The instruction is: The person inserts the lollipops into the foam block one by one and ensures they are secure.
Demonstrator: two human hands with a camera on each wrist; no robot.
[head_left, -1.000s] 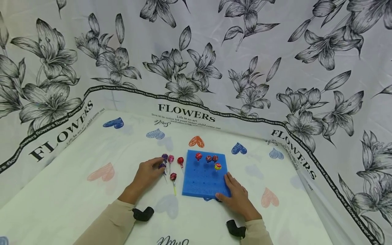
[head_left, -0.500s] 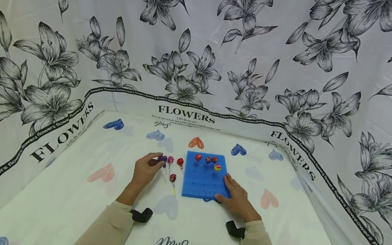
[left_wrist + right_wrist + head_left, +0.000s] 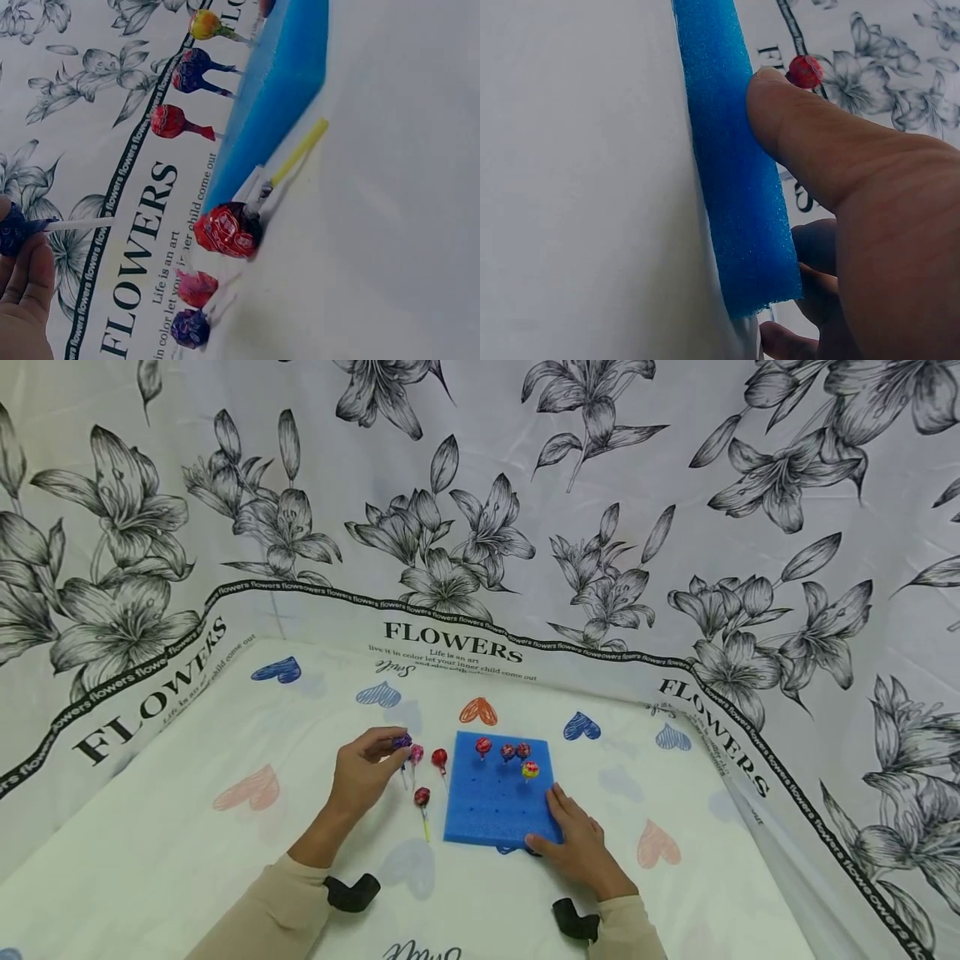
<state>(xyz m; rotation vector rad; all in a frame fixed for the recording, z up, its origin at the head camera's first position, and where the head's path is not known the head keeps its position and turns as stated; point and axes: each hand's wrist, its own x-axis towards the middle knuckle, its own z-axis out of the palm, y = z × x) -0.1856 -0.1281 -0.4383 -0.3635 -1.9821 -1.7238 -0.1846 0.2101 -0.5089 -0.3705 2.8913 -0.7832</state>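
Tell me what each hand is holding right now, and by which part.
The left hand pinches a purple lollipop by its wrapped head, stick free. The right hand steadies the blue foam block at its near right corner.

blue square foam block [image 3: 735,187]: matt, porous, rough
round red lollipop wrapper [image 3: 226,229]: glossy, crinkled
white heart-printed tablecloth [image 3: 187,827]: smooth, faint sheen

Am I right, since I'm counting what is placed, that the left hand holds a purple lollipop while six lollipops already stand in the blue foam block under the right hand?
Not quite: the head view shows four lollipops standing in the blue foam block, not six. The rest holds: the left hand pinches a purple lollipop, and the right hand rests on the block's near corner.
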